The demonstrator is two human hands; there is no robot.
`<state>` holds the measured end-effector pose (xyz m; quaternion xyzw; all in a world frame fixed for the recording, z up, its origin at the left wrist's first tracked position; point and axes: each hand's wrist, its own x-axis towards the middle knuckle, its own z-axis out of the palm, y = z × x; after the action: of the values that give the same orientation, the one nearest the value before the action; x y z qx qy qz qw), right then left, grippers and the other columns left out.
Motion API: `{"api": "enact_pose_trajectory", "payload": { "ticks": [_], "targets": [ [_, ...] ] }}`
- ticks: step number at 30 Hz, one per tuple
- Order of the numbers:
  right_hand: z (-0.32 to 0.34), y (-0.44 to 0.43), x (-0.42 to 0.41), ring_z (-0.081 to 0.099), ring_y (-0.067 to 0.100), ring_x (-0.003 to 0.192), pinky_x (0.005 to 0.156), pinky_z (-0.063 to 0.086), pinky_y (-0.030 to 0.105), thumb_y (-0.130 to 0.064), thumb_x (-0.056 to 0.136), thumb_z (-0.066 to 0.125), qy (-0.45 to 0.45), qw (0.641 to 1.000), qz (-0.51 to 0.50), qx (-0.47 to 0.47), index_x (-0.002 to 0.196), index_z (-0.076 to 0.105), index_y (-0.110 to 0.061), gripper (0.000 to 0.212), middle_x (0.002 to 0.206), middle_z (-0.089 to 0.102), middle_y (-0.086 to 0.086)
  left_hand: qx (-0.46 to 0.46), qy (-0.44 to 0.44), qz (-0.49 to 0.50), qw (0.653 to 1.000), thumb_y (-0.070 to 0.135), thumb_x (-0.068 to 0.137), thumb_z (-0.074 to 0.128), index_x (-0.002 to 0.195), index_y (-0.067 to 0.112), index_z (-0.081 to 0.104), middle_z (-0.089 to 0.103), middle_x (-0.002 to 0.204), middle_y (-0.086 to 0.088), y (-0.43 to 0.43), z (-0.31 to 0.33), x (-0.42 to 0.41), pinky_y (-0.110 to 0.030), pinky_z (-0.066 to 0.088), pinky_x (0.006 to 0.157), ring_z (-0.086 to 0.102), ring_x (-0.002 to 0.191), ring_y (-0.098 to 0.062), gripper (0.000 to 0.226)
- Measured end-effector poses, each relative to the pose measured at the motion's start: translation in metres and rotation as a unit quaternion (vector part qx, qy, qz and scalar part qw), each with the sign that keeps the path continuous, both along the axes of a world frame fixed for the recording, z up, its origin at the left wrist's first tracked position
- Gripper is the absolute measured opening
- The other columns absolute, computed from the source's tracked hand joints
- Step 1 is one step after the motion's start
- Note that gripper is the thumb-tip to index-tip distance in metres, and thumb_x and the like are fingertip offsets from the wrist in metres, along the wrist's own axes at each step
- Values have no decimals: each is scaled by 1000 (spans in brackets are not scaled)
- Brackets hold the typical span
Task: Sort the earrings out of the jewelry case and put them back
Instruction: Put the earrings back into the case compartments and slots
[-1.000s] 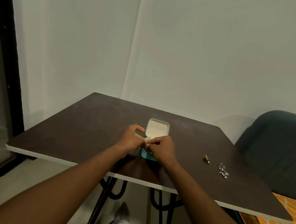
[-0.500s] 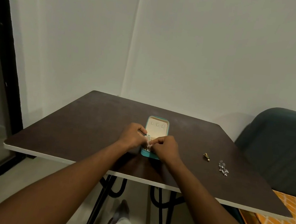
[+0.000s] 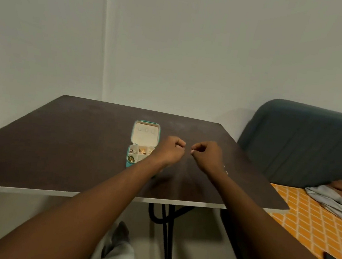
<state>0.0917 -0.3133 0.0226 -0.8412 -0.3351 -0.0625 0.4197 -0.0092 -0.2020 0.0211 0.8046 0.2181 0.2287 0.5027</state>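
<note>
No brand, label or writing readable anywhere; the jewelry case (image 3: 143, 145) carries no legible mark at this size.

Jewelry case: small, teal outside, cream lining, lying open on the dark worktop (image 3: 58, 149), roughly mid-depth and a little left of the two hands. Lid laid back flat toward the wall, three small loops or tabs visible on its inner face. Tray half nearer the person, divided into small compartments. Earrings (image 3: 142, 151) show as gold-coloured bits in the upper middle compartment; a silvery piece in the upper left one, a darker greenish-gold piece in the lower left one. Individual shapes too small to resolve. Right edge of the tray is covered by the left wrist.

Left hand (image 3: 171, 151): curled into a loose fist, fingers tucked, held just right of the case and overlapping its right edge in view. Whether it pinches anything cannot be told.

Right hand (image 3: 207, 156): also curled, thumb and forefinger brought close together at the tip facing the left hand. A pale spot at the fingertips may be a nail or a small item; cannot tell which. Well right of the case, not touching it.

The two hands face each other with a narrow gap between them, above the worktop.

Small silvery glint just beside the right wrist on the worktop; mostly hidden.
</note>
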Motion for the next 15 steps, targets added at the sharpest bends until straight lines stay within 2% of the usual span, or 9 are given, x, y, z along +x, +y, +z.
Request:
{"api": "enact_pose_trajectory", "payload": {
  "ticks": [3, 6, 8, 11, 15],
  "targets": [
    [-7, -21, 29, 64, 11, 84, 73, 49, 24, -7, 86, 67, -5, 998, -34, -60, 100, 75, -11, 16, 98, 73, 4, 19, 55, -27, 998, 13, 96, 54, 132, 15, 60, 64, 131, -7, -16, -9, 31, -41, 47, 107, 59, 119, -23, 37],
    [-19, -27, 47, 63, 13, 84, 69, 48, 27, -21, 89, 68, -18, 990, -48, -134, 104, 72, -15, 17, 97, 71, 2, 55, 108, -51, 991, 11, 96, 49, 148, 14, 43, 52, 147, -8, -23, -22, 46, -43, 38, 115, 48, 136, -26, 52],
    [-24, -25, 50, 63, 18, 86, 73, 55, 34, -28, 91, 65, -33, 983, -52, -171, 103, 70, -15, 19, 94, 70, 4, 106, 141, -54, 983, 13, 95, 49, 153, 16, 35, 46, 152, -9, -25, -33, 55, -50, 31, 118, 39, 143, -31, 59],
    [-27, -20, 55, 62, 24, 94, 79, 56, 39, -32, 92, 60, -55, 976, -56, -202, 104, 68, -15, 23, 96, 69, 6, 182, 192, -57, 963, 21, 97, 46, 157, 21, 25, 39, 157, -9, -28, -38, 66, -55, 19, 119, 27, 147, -36, 64],
    [-31, -10, 60, 65, 25, 86, 74, 58, 39, -26, 88, 59, -57, 975, -41, -209, 96, 70, -15, 17, 89, 70, 6, 179, 191, -60, 963, 20, 96, 43, 159, 22, 20, 36, 158, -10, -31, -36, 74, -55, 15, 117, 23, 148, -36, 67]
  ]
}}
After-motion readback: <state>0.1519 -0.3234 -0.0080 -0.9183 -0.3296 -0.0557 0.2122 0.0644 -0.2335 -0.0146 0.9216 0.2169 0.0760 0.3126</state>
